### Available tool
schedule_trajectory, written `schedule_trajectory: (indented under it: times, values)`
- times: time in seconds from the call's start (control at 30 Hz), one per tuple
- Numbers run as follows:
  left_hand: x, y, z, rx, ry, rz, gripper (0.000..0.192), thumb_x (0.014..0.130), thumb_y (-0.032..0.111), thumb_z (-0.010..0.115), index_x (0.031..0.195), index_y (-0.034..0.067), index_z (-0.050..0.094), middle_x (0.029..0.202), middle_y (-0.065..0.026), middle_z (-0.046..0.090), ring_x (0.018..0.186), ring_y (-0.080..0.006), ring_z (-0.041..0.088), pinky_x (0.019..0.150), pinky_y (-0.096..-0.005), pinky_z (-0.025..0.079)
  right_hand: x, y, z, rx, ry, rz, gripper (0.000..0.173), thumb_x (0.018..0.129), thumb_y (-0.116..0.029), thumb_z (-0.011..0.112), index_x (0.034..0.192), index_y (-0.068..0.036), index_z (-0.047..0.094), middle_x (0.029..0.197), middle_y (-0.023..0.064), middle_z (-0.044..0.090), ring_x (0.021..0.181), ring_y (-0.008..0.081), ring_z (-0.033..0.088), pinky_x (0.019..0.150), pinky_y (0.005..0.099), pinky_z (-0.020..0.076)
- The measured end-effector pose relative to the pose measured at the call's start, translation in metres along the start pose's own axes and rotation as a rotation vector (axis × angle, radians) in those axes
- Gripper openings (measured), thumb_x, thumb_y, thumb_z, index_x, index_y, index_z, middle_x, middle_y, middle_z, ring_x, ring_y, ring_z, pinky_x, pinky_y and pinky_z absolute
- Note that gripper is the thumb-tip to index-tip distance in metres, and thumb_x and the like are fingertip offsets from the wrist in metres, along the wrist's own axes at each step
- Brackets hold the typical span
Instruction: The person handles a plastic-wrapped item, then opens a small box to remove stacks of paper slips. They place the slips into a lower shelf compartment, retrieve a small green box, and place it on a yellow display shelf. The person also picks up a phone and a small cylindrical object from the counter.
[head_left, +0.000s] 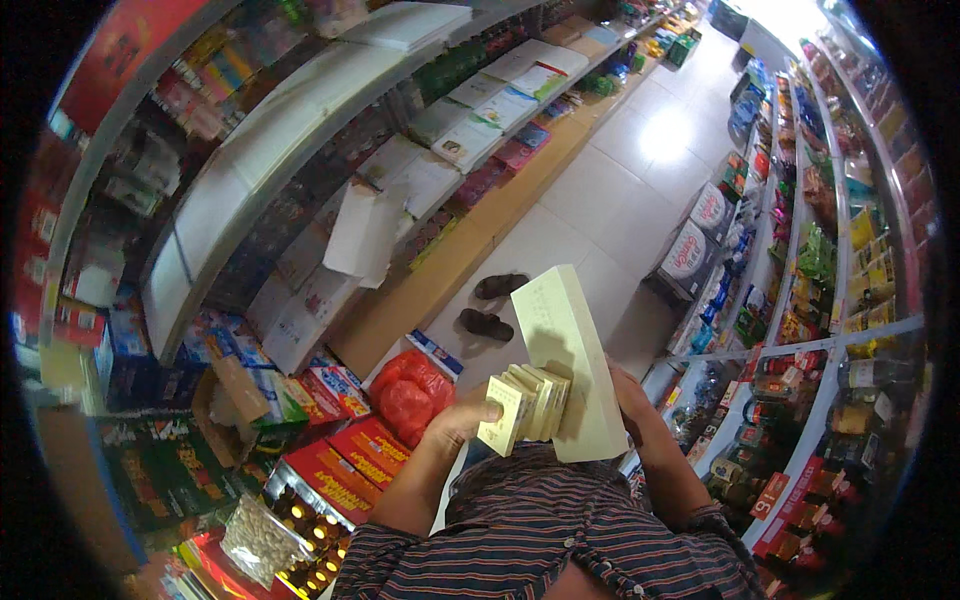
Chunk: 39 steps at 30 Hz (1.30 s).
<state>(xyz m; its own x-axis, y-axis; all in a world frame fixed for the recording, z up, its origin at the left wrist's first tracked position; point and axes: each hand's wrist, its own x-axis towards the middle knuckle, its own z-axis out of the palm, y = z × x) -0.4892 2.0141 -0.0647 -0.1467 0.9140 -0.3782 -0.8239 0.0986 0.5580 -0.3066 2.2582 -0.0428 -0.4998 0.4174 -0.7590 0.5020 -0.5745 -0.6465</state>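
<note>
A row of several small cream-coloured packs (525, 397) is in my left hand (463, 421), with the thumb on the front of the nearest pack. Right beside them, my right hand (632, 397) grips a long pale yellow box (566, 360) from its far side. The box stands tilted in front of my striped shirt. Its face bears faint writing. The packs sit close against the box's lower part; whether they touch it I cannot tell. Most fingers of both hands are hidden behind what they hold.
A pair of dark slippers (487, 324) lies on the tiled floor (592, 195). On the left shelf, an open white carton (363, 234) juts outwards. A red plastic bag (412, 394) and red boxes (356, 465) stand near my left arm. Bottles (757, 420) line the right shelves.
</note>
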Motion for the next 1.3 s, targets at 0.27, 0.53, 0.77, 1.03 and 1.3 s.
schedule_trajectory:
  times: [0.27,0.53,0.77,1.03,1.3]
  values:
    - [0.131,0.038,0.043,0.024,0.045,0.028,0.107,0.055,0.037,0.096,0.145,-0.002,0.052,0.130,-0.0137,0.068,0.113,-0.0270,0.068,0.097,-0.0410,0.055,0.040,-0.096,-0.084,0.328,-0.332,-0.146,0.064,0.104,-0.053,0.052,0.140,-0.001,0.058,0.120,0.0110,0.069,0.103,0.0195,0.068,0.088,0.0343,0.0553]
    - [0.243,0.083,0.086,0.258,0.124,-0.091,0.115,0.055,0.045,0.091,0.149,-0.003,0.046,0.139,-0.0131,0.062,0.122,-0.0242,0.063,0.102,-0.0370,0.050,0.110,-0.173,-0.168,0.191,-0.466,-0.247,0.058,0.101,-0.032,0.059,0.147,0.001,0.049,0.133,0.0129,0.063,0.117,0.0218,0.062,0.100,0.0366,0.0502]
    - [0.323,0.128,0.101,0.222,0.067,-0.134,0.115,0.058,0.051,0.089,0.150,-0.004,0.045,0.136,-0.0139,0.063,0.120,-0.0255,0.064,0.101,-0.0381,0.051,0.153,-0.231,-0.177,0.146,-0.194,-0.666,0.053,0.102,-0.019,0.055,0.150,0.003,0.044,0.142,0.0146,0.055,0.128,0.0223,0.055,0.110,0.0366,0.0422]
    - [0.458,0.197,0.106,0.325,-0.209,-0.128,0.112,0.063,0.054,0.086,0.149,-0.005,0.045,0.139,-0.0136,0.061,0.124,-0.0233,0.060,0.104,-0.0369,0.048,0.221,-0.318,-0.208,0.060,0.009,-0.697,0.048,0.104,-0.018,0.054,0.147,0.004,0.049,0.136,0.0133,0.061,0.126,0.0207,0.057,0.108,0.0346,0.0440]
    - [0.547,0.273,0.123,0.365,-0.290,-0.187,0.107,0.062,0.042,0.083,0.151,-0.004,0.043,0.139,-0.0108,0.060,0.124,-0.0202,0.059,0.106,-0.0342,0.046,0.271,-0.404,-0.245,0.146,0.034,-0.427,0.043,0.100,-0.024,0.066,0.133,0.004,0.063,0.122,0.0094,0.070,0.112,0.0170,0.064,0.099,0.0348,0.0503]
